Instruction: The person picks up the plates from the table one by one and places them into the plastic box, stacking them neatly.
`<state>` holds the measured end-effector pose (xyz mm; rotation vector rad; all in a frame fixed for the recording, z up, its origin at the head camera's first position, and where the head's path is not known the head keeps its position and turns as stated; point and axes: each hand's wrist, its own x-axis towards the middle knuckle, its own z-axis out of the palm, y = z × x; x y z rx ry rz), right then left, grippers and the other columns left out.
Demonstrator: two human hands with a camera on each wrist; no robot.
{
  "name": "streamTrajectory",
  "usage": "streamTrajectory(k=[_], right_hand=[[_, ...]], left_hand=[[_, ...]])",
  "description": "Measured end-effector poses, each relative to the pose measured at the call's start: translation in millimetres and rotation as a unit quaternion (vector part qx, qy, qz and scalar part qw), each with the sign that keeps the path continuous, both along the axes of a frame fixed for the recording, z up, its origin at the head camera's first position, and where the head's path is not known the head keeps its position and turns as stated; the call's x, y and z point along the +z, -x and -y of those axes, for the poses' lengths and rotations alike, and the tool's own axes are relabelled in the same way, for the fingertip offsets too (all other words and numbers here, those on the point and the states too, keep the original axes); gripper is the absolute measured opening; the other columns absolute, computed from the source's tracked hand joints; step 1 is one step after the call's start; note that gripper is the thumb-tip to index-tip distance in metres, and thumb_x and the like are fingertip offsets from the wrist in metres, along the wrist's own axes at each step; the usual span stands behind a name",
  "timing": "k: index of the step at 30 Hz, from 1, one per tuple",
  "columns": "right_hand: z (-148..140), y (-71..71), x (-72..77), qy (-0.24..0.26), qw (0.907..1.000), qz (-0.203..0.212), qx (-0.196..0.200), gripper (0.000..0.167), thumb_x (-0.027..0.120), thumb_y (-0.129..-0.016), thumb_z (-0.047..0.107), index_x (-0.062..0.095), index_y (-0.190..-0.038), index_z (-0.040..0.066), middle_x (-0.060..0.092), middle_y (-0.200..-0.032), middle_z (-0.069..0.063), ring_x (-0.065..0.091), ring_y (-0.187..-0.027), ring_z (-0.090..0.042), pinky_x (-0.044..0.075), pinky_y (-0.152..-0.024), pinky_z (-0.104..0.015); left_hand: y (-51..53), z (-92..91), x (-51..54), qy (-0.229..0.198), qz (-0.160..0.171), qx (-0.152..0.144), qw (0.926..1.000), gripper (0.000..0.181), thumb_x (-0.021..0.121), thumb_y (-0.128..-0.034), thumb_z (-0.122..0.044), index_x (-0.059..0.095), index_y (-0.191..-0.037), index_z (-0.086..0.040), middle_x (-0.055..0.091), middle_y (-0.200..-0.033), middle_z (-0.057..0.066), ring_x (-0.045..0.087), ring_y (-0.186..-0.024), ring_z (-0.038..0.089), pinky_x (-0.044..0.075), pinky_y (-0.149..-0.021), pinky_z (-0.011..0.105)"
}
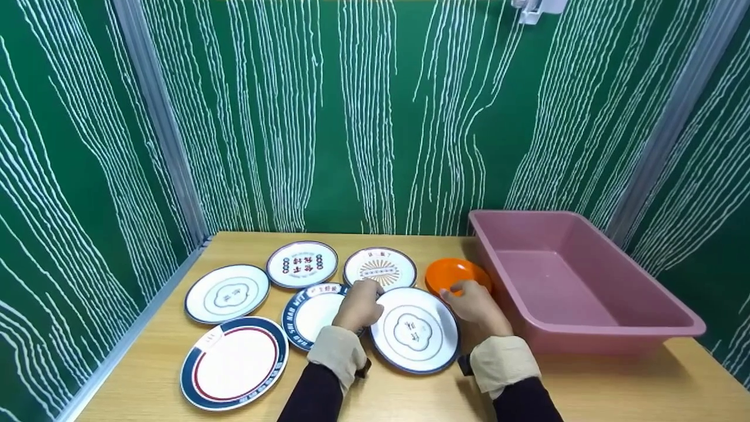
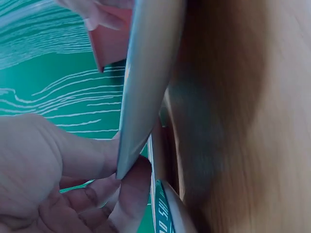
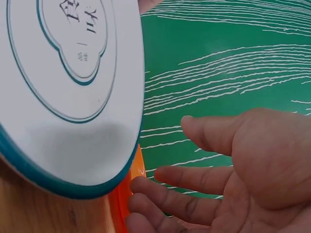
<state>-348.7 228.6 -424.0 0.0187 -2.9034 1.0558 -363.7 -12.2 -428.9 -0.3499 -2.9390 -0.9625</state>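
Note:
A white plate (image 1: 415, 331) with a blue rim and a flower-shaped outline is held just above the table, its near side raised. My left hand (image 1: 358, 306) pinches its left edge; in the left wrist view the thumb (image 2: 92, 158) lies on one face and the fingers behind the other. My right hand (image 1: 477, 305) is apart from the plate's right side, fingers spread and thumb lifted, as the right wrist view shows. An orange dish (image 1: 448, 271) lies just beyond that hand. Under my left wrist, a blue-rimmed lettered plate (image 1: 313, 319) is partly covered.
Several other plates lie on the wooden table: a sunburst one (image 1: 379, 258) at the back, a red-lettered one (image 1: 303, 265), a flower-outlined one (image 1: 228, 293) and a wide blue-rimmed one (image 1: 234, 366). The pink tub (image 1: 586, 337) stands on the right. Green walls enclose the table.

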Motion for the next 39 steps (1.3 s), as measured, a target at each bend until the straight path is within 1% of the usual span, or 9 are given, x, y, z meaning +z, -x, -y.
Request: streamTrajectory(k=[2,4,8,13,17,21,30,35,39], right_hand=[[1.1,0.6,-1.9,0.003,1.0000,0.001,0.004,0.046,0.060,-0.103,0.027,0.063,-0.125,-0.013,0.066,-0.122,-0.027,0.065,-0.108,-0.038,0.052,-0.101,-0.055],[2.3,0.8,-3.7,0.008,0.9999,0.003,0.010,0.043,0.059,-0.103,0.026,0.064,-0.123,-0.012,0.068,-0.117,-0.024,0.065,-0.102,-0.035,0.054,-0.098,-0.053],[4.5,1.4,-5.6,0.054,0.9983,0.020,0.011,0.039,0.060,-0.103,0.026,0.067,-0.119,-0.009,0.067,-0.104,-0.015,0.061,-0.092,-0.028,0.055,-0.087,-0.042],[5.7,1.9,-4.6,0.125,0.9906,0.054,0.012,0.033,0.062,-0.102,0.025,0.066,-0.114,-0.005,0.060,-0.089,-0.011,0.056,-0.075,-0.024,0.052,-0.070,-0.033],[7.0,1.8,-3.4,0.160,0.9843,0.071,0.022,0.031,0.061,-0.103,0.024,0.064,-0.115,-0.004,0.057,-0.083,-0.011,0.054,-0.066,-0.021,0.055,-0.066,-0.033],[9.1,1.5,-2.8,0.188,0.9776,0.090,0.030,0.031,0.060,-0.104,0.022,0.062,-0.119,-0.005,0.057,-0.081,-0.011,0.055,-0.066,-0.020,0.056,-0.064,-0.031],[13.7,4.4,0.2,0.205,0.9734,0.099,0.021,0.034,0.059,-0.102,0.013,0.055,-0.130,-0.006,0.057,-0.085,-0.011,0.056,-0.064,-0.021,0.059,-0.064,-0.035],[10.9,0.3,9.4,0.222,0.9709,0.086,0.023,0.036,0.062,-0.100,0.008,0.053,-0.133,-0.006,0.057,-0.093,-0.012,0.055,-0.069,-0.022,0.058,-0.065,-0.033],[7.0,-7.2,21.5,0.266,0.9603,0.075,0.040,0.042,0.061,-0.099,0.003,0.050,-0.138,-0.006,0.056,-0.099,-0.015,0.059,-0.071,-0.020,0.060,-0.064,-0.031]], left_hand=[[1.0,1.7,-0.6,-0.022,-0.006,0.001,0.9997,0.027,0.066,-0.0900,0.003,0.072,-0.116,-0.002,0.059,-0.085,0.005,0.057,-0.081,0.018,0.051,-0.072,0.035],[2.6,3.5,-1.7,-0.046,-0.009,-0.002,0.9989,0.029,0.064,-0.0897,0.005,0.071,-0.117,-0.002,0.058,-0.087,0.005,0.057,-0.084,0.019,0.052,-0.076,0.036],[6.6,8.1,-3.6,-0.099,-0.005,-0.004,0.9950,0.027,0.063,-0.0894,0.006,0.071,-0.114,-0.003,0.062,-0.095,0.003,0.058,-0.093,0.019,0.055,-0.089,0.038],[9.2,17.2,-3.1,-0.143,-0.004,0.001,0.9897,0.023,0.064,-0.0907,0.004,0.072,-0.111,-0.003,0.063,-0.097,0.005,0.059,-0.094,0.020,0.055,-0.086,0.039],[9.9,24.7,-1.7,-0.160,-0.022,0.016,0.9867,0.021,0.066,-0.0920,0.002,0.072,-0.111,-0.004,0.064,-0.096,0.005,0.060,-0.092,0.021,0.055,-0.083,0.038],[11.0,29.6,-0.8,-0.181,-0.030,0.038,0.9824,0.019,0.067,-0.0911,0.001,0.073,-0.108,-0.005,0.064,-0.094,0.005,0.060,-0.092,0.020,0.054,-0.084,0.037],[12.9,32.1,7.0,-0.236,0.002,0.082,0.9684,0.020,0.068,-0.0925,0.002,0.071,-0.111,-0.005,0.063,-0.101,0.007,0.059,-0.097,0.021,0.053,-0.088,0.035],[10.7,30.8,11.8,-0.263,0.008,0.085,0.9609,0.021,0.066,-0.0935,0.003,0.071,-0.113,-0.005,0.062,-0.103,0.007,0.058,-0.099,0.021,0.053,-0.088,0.034],[7.9,28.6,16.3,-0.289,0.019,0.096,0.9524,0.021,0.065,-0.0944,0.002,0.072,-0.113,-0.005,0.063,-0.104,0.008,0.060,-0.099,0.022,0.055,-0.083,0.030]])
